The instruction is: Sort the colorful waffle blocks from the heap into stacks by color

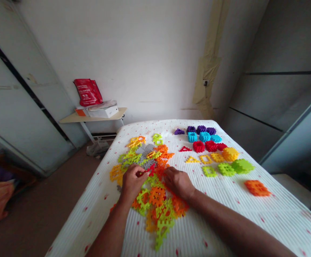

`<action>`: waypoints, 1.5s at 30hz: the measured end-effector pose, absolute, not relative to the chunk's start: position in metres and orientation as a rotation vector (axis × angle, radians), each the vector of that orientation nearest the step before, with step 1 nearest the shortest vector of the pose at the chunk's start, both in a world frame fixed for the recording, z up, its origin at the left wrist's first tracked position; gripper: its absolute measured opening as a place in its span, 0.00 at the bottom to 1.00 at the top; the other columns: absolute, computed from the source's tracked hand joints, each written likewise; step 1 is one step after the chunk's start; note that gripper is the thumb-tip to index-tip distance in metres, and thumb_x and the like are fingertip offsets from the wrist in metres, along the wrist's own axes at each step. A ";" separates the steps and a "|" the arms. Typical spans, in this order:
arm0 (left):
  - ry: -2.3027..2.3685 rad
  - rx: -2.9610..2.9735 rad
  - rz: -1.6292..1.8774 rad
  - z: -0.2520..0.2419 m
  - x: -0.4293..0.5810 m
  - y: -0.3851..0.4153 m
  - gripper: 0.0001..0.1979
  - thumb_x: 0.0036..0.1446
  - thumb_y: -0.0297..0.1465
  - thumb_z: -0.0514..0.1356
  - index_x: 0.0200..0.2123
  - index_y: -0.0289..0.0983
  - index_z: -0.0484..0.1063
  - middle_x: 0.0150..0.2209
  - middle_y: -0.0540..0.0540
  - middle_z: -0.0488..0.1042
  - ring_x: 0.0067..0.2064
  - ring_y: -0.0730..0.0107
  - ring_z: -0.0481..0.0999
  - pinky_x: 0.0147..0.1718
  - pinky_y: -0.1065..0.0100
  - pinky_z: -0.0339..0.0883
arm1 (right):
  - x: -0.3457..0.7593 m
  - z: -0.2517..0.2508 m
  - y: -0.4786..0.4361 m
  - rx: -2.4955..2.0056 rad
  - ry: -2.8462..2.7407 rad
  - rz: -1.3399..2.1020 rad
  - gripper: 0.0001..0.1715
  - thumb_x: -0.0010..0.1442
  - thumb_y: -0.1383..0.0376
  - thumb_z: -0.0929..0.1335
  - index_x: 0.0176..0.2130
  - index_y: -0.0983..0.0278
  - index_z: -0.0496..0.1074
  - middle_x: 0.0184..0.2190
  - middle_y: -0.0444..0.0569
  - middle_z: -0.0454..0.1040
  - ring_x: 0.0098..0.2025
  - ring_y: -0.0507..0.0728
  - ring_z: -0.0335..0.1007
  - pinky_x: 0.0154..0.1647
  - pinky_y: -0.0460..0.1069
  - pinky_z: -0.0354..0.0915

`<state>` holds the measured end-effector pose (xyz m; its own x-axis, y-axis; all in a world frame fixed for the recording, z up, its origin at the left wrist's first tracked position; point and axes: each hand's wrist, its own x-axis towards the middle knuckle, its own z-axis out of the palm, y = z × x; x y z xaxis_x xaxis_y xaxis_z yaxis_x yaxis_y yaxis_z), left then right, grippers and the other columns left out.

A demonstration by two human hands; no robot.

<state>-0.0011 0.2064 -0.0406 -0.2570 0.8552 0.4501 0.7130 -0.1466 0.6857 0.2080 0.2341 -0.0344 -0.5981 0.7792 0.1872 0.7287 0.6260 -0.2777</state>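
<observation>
A heap of flat, notched plastic building pieces in orange, green, yellow, grey and red lies on the table. Over the heap's middle, my left hand is closed in a pinch on a red building piece, whose near part is hidden by the fingers. My right hand rests at the heap's right edge with its fingers curled down among orange pieces; what they hold, if anything, is hidden. Below the hands lie another orange piece and a green triangular piece.
To the right, sorted pieces stand by colour: purple stacks, blue stacks, red stacks, a yellow stack, a green stack and an orange stack. A side table with a red bag stands behind left.
</observation>
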 end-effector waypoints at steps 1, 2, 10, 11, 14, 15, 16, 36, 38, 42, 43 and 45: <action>1.929 1.830 1.359 -0.041 -0.001 0.206 0.08 0.44 0.34 0.60 0.20 0.37 0.69 0.22 0.52 0.69 0.26 0.73 0.68 0.28 0.72 0.63 | 0.208 -0.035 0.234 -1.199 -2.562 0.251 0.08 0.62 0.67 0.60 0.33 0.64 0.67 0.35 0.47 0.70 0.32 0.50 0.67 0.32 0.42 0.57; 1.915 1.836 1.351 -0.041 0.000 0.206 0.09 0.45 0.35 0.60 0.19 0.37 0.68 0.21 0.52 0.68 0.26 0.73 0.67 0.27 0.72 0.62 | 0.208 -0.036 0.234 -1.174 -2.562 0.251 0.09 0.63 0.67 0.60 0.33 0.64 0.67 0.34 0.47 0.70 0.32 0.50 0.67 0.32 0.42 0.57; 1.862 1.734 1.329 -0.043 0.006 0.204 0.10 0.48 0.36 0.59 0.22 0.36 0.70 0.21 0.52 0.69 0.25 0.74 0.67 0.26 0.72 0.61 | 0.207 -0.041 0.234 -1.069 -2.495 0.205 0.09 0.62 0.68 0.61 0.31 0.64 0.67 0.31 0.46 0.70 0.32 0.49 0.66 0.32 0.42 0.57; 1.849 1.706 1.339 -0.043 0.006 0.205 0.10 0.48 0.36 0.59 0.22 0.36 0.70 0.21 0.52 0.69 0.25 0.74 0.67 0.26 0.73 0.61 | 0.207 -0.041 0.234 -1.063 -2.483 0.203 0.10 0.62 0.67 0.60 0.30 0.64 0.67 0.31 0.46 0.70 0.31 0.49 0.66 0.32 0.42 0.57; 1.789 1.620 1.367 -0.043 0.007 0.205 0.10 0.47 0.37 0.59 0.22 0.36 0.69 0.20 0.53 0.68 0.24 0.74 0.66 0.25 0.73 0.60 | 0.207 -0.040 0.234 -1.053 -2.455 0.209 0.09 0.62 0.67 0.61 0.31 0.64 0.67 0.30 0.46 0.70 0.31 0.50 0.67 0.31 0.42 0.57; 1.768 1.599 1.373 -0.043 0.007 0.205 0.10 0.47 0.37 0.59 0.22 0.36 0.69 0.20 0.53 0.68 0.23 0.75 0.66 0.24 0.74 0.60 | 0.207 -0.040 0.234 -1.051 -2.447 0.213 0.09 0.62 0.68 0.61 0.31 0.64 0.67 0.30 0.46 0.70 0.31 0.50 0.67 0.31 0.42 0.57; 1.753 1.582 1.379 -0.044 0.008 0.205 0.10 0.47 0.37 0.59 0.22 0.36 0.69 0.20 0.53 0.68 0.23 0.75 0.66 0.24 0.74 0.60 | 0.206 -0.040 0.234 -1.046 -2.441 0.217 0.08 0.61 0.68 0.61 0.31 0.64 0.67 0.30 0.46 0.71 0.31 0.50 0.67 0.31 0.42 0.57; 1.663 1.487 1.404 -0.039 0.008 0.205 0.21 0.49 0.35 0.57 0.47 0.34 0.72 0.36 0.45 0.76 0.36 0.68 0.74 0.38 0.68 0.66 | 0.207 -0.045 0.235 -1.009 -2.416 0.240 0.07 0.61 0.68 0.62 0.31 0.64 0.67 0.31 0.46 0.70 0.31 0.50 0.66 0.32 0.42 0.57; 1.661 1.504 1.392 -0.038 0.008 0.204 0.22 0.50 0.34 0.56 0.48 0.35 0.72 0.35 0.46 0.75 0.35 0.69 0.73 0.38 0.69 0.66 | 0.206 -0.042 0.234 -1.021 -2.417 0.249 0.07 0.60 0.69 0.62 0.31 0.64 0.67 0.30 0.45 0.70 0.30 0.49 0.66 0.31 0.42 0.57; 1.616 1.555 1.365 -0.039 0.008 0.204 0.27 0.52 0.32 0.54 0.57 0.39 0.62 0.31 0.51 0.69 0.31 0.73 0.69 0.35 0.71 0.64 | 0.206 -0.038 0.233 -1.024 -2.419 0.248 0.08 0.61 0.69 0.61 0.31 0.64 0.67 0.29 0.46 0.70 0.30 0.50 0.66 0.31 0.42 0.57; 1.601 1.570 1.362 -0.040 0.008 0.204 0.28 0.52 0.31 0.54 0.59 0.39 0.59 0.30 0.52 0.68 0.31 0.74 0.68 0.34 0.72 0.64 | 0.206 -0.038 0.233 -1.022 -2.420 0.245 0.08 0.61 0.69 0.61 0.31 0.64 0.67 0.29 0.46 0.70 0.30 0.50 0.67 0.31 0.42 0.57; 1.573 1.583 1.355 -0.042 0.009 0.204 0.29 0.53 0.31 0.53 0.60 0.40 0.56 0.30 0.52 0.67 0.30 0.75 0.67 0.33 0.72 0.63 | 0.207 -0.038 0.233 -1.020 -2.422 0.242 0.09 0.61 0.68 0.61 0.31 0.64 0.67 0.29 0.46 0.70 0.30 0.50 0.67 0.31 0.42 0.58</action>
<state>0.0086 0.2038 -0.0417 -0.1778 0.9431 0.2811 0.4171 -0.1865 0.8895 0.2066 0.2331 -0.0385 -0.5962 0.7099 0.3751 0.6216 0.7038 -0.3439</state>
